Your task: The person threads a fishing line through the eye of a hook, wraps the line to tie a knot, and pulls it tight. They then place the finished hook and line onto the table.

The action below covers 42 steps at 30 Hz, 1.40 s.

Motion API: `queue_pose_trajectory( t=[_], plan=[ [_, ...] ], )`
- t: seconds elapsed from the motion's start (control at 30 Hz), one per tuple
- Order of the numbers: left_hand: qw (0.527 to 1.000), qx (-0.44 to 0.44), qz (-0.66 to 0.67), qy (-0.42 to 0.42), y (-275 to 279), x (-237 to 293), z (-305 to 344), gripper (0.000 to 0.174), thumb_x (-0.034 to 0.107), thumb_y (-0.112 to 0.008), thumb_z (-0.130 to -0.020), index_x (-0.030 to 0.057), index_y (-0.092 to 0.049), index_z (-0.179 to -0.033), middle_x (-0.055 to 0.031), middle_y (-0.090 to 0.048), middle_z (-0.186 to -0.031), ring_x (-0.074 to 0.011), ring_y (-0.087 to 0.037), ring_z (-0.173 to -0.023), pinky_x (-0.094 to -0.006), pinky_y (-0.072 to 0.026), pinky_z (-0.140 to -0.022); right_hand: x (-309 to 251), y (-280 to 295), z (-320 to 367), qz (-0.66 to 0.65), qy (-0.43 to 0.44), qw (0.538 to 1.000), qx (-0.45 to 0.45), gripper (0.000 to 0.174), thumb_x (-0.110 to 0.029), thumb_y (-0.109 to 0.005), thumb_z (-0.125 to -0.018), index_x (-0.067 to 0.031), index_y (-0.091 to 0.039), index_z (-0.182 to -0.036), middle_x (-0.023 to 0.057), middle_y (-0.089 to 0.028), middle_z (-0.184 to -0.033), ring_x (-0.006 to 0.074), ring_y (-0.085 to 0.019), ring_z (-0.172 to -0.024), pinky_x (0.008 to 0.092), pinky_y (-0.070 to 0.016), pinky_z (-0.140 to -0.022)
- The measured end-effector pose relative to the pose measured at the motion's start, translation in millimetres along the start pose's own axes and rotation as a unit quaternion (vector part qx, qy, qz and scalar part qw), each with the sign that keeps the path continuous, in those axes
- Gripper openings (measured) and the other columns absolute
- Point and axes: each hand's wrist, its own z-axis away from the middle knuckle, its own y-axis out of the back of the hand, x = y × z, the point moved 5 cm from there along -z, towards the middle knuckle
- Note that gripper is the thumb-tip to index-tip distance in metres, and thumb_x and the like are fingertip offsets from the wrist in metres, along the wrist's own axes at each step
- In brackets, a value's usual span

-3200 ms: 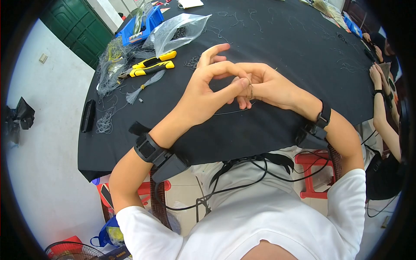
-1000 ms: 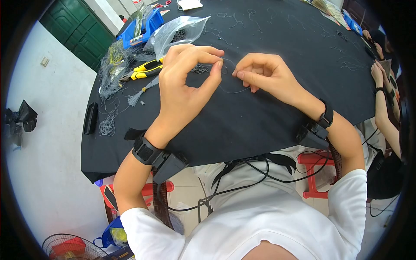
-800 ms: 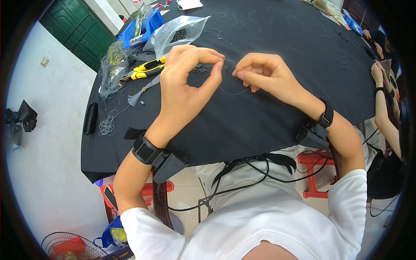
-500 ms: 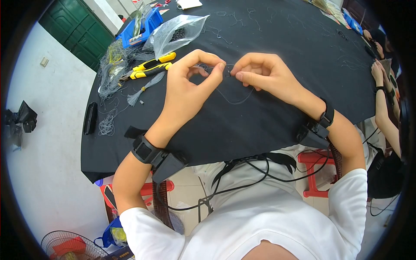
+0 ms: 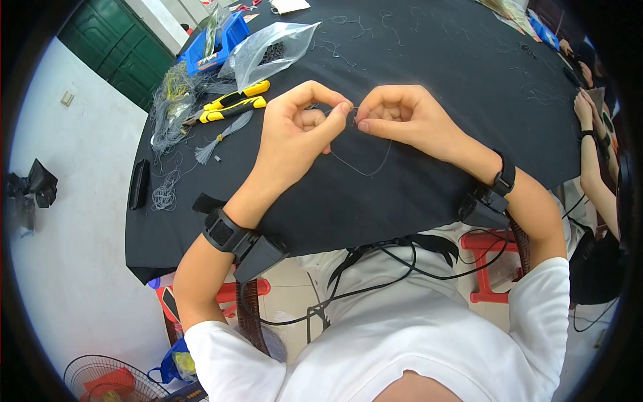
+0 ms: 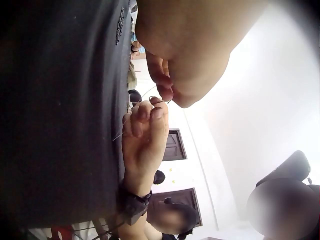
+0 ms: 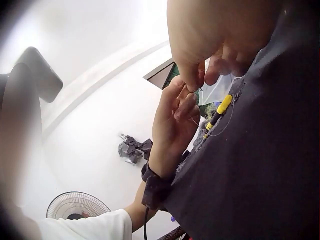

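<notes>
My left hand (image 5: 295,134) and right hand (image 5: 408,117) meet almost fingertip to fingertip above the black-covered table. Between them a thin grey fishing line (image 5: 365,175) droops in a loop. The left thumb and index finger pinch the line, their tips close to the other hand. A tiny dark fish hook (image 5: 353,121) shows at the right fingertips, where thumb and index finger pinch it. In the left wrist view the hook (image 6: 155,99) appears as a curved wire at the right hand's fingertips. Its far end is hidden by the fingers.
Left of the hands lie yellow-and-black pliers (image 5: 233,108), a tied line bundle (image 5: 224,137) and a tangle of line (image 5: 171,110). Behind them stand a clear plastic bag (image 5: 281,50) and a blue bin (image 5: 218,43). Another person's arm (image 5: 593,154) is at the right edge.
The hands, earlier overlapping, parted and have since drawn together again, the left moving rightward. The loop of line hangs lower, and the left hand's other fingers have curled in.
</notes>
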Motion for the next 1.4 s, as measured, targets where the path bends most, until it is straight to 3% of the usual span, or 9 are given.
queue_pose_trajectory(
  t=[0.37, 0.73, 0.83, 1.33, 1.4],
  plan=[
    [1.0, 0.008, -0.011, 0.006, -1.7, -2.2, 0.7, 0.007, 0.007, -0.062, -0.083, 0.0006, -0.059, -0.084, 0.0077, -0.046, -0.049, 0.0031, -0.038, -0.041, -0.015, -0.0235, -0.039, 2.9, -0.8, 0.3, 0.023, -0.02, 0.999, -0.009, 0.014, -0.013, -0.065, -0.083, -0.0019, -0.063, -0.092, -0.0062, -0.055, -0.068, -0.0022, -0.042, -0.056, 0.0156, -0.0309, -0.049],
    [0.996, 0.02, -0.064, -0.052, -0.4, -1.6, 0.9, 0.007, 0.008, -0.065, -0.078, 0.0018, -0.061, -0.078, 0.0116, -0.034, -0.046, 0.0038, -0.024, -0.041, -0.0183, -0.0142, -0.041, 2.0, -0.7, 0.5, 0.008, -0.005, 1.0, -0.011, 0.011, -0.01, -0.064, -0.084, -0.0015, -0.062, -0.091, -0.0034, -0.059, -0.074, -0.0016, -0.048, -0.062, 0.0145, -0.0345, -0.052],
    [0.991, 0.006, -0.128, -0.044, 2.7, 0.9, 1.3, 0.009, 0.007, -0.062, -0.082, -0.0002, -0.064, -0.087, 0.0104, -0.046, -0.057, 0.0047, -0.027, -0.047, -0.0142, -0.018, -0.044, 2.4, -0.9, 0.3, 0.005, -0.006, 1.0, -0.008, 0.011, -0.01, -0.063, -0.084, -0.0013, -0.062, -0.091, -0.0026, -0.06, -0.075, -0.0011, -0.05, -0.064, 0.0144, -0.0363, -0.054],
    [0.985, 0.033, -0.16, -0.051, 6.2, 6.1, 1.7, 0.009, 0.01, -0.065, -0.079, 0.0026, -0.067, -0.084, 0.0101, -0.049, -0.059, 0.0043, -0.026, -0.048, -0.0166, -0.0157, -0.044, 2.4, 0.5, 1.0, 0.02, -0.022, 1.0, -0.001, 0.011, -0.011, -0.063, -0.083, -0.0017, -0.062, -0.088, -0.0053, -0.055, -0.069, -0.0018, -0.045, -0.059, 0.0146, -0.0328, -0.051],
    [0.985, 0.048, -0.158, -0.049, 7.4, 4.2, 0.1, 0.01, 0.012, -0.066, -0.076, 0.003, -0.065, -0.08, 0.0105, -0.042, -0.054, 0.0033, -0.024, -0.046, -0.018, -0.0144, -0.043, 1.1, -0.3, 1.4, 0.018, -0.023, 1.0, -0.001, 0.011, -0.012, -0.063, -0.083, -0.0016, -0.061, -0.088, -0.0052, -0.055, -0.069, -0.0017, -0.046, -0.059, 0.0147, -0.033, -0.051]
  ],
)
